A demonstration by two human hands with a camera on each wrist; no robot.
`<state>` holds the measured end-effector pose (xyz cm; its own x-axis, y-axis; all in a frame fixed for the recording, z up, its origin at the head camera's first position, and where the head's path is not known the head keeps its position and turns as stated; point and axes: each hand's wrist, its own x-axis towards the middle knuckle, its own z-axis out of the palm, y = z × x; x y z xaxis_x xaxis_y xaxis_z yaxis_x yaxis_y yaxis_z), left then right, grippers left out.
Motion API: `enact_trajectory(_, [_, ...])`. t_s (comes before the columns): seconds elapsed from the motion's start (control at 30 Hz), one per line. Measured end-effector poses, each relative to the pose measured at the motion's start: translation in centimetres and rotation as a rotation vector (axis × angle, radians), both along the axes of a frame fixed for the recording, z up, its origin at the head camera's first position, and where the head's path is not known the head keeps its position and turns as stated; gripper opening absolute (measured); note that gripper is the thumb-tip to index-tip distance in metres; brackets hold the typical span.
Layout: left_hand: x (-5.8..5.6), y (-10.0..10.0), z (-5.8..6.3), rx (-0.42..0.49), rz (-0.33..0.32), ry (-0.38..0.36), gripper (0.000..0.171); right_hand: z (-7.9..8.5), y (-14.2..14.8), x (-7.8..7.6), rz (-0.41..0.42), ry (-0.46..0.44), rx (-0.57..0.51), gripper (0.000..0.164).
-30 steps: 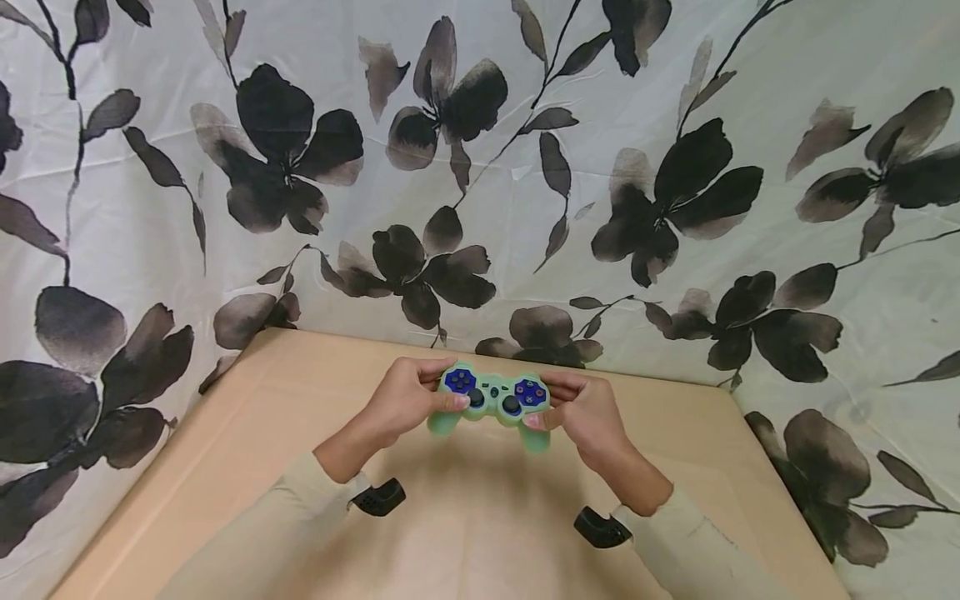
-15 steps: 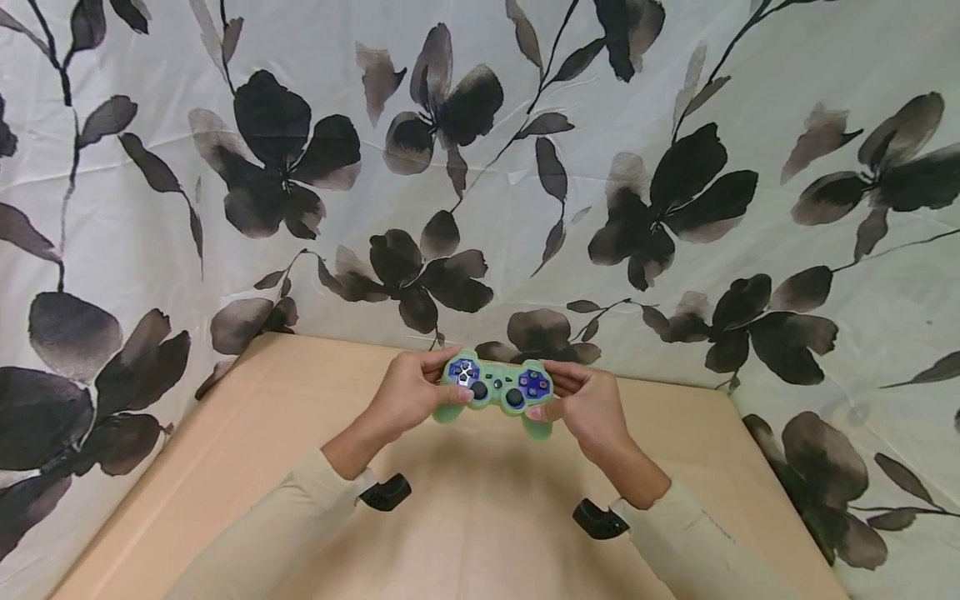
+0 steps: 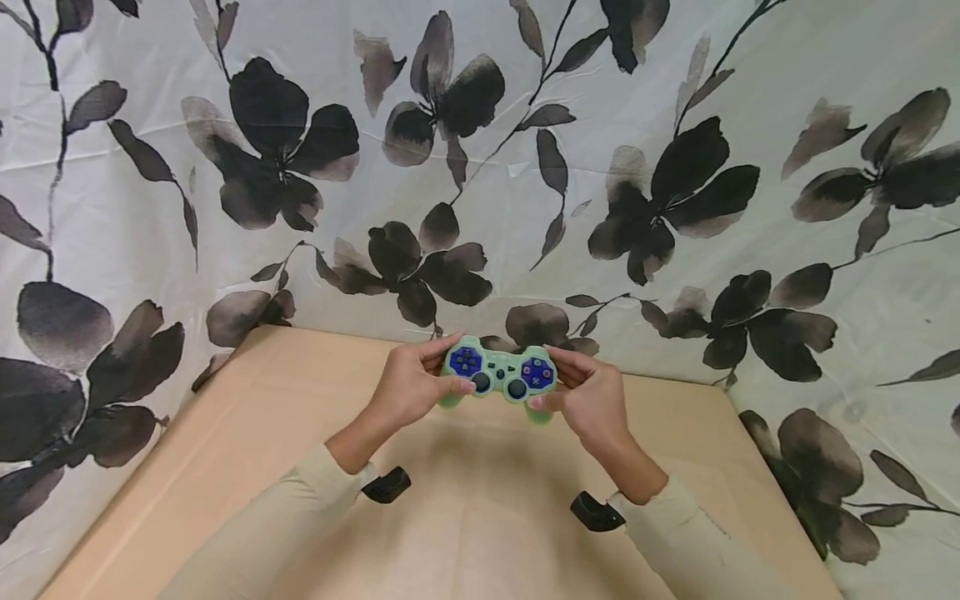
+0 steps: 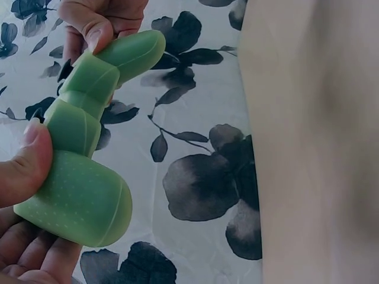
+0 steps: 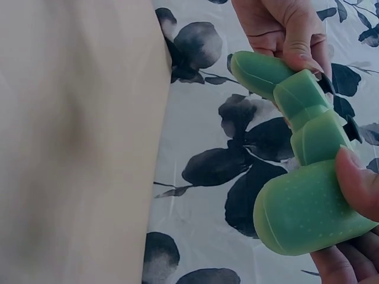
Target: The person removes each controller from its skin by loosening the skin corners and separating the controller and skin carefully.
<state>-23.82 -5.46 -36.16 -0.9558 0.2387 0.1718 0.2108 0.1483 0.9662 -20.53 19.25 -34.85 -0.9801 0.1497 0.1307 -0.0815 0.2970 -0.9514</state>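
Observation:
A game controller (image 3: pixel 500 372) in a pale green sleeve, with blue button panels and two black thumbsticks, is held up above the far part of the table. My left hand (image 3: pixel 408 383) grips its left end, the thumb beside the left stick and the fingers behind. At the other end my right hand (image 3: pixel 596 400) grips it the same way, its thumb low near the right stick. In the left wrist view the green underside of the controller (image 4: pixel 83 189) shows between both hands. From the right wrist the sleeve's dotted grip of the controller (image 5: pixel 308 207) is seen.
Below lies a tan tabletop (image 3: pixel 465 517) with soft shadows of the arms. Behind and around it hangs a white cloth (image 3: pixel 525 192) with dark printed flowers. A black wrist camera (image 3: pixel 386 485) sits on the left wrist, another black camera (image 3: pixel 597 512) on the right.
Both hands have raised the controller a little, away toward the cloth, and slightly to the right. It tilted a little on the way; the grip of both hands looks the same.

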Motion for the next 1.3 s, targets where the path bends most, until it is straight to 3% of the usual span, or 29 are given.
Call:
enact_trajectory(0.5, [-0.4, 0.3, -0.4, 0.107, 0.007, 0.102, 0.071, 0.0, -0.3, 0.2, -0.037, 0.155, 0.052, 0.074])
enact_trajectory(0.77, [-0.3, 0.2, -0.5, 0.103, 0.030, 0.143, 0.072, -0.1, -0.6, 0.3, -0.046, 0.207, 0.042, 0.071])
enact_trajectory(1.1, [-0.1, 0.3, -0.8, 0.089, 0.051, 0.321, 0.073, -0.8, -0.8, 0.5, -0.067, 0.347, 0.076, 0.070])
enact_trajectory(1.3, [-0.2, 0.5, -0.8, 0.096, 0.054, 0.436, 0.074, -1.2, -0.8, 0.5, -0.051, 0.459, 0.043, 0.072])
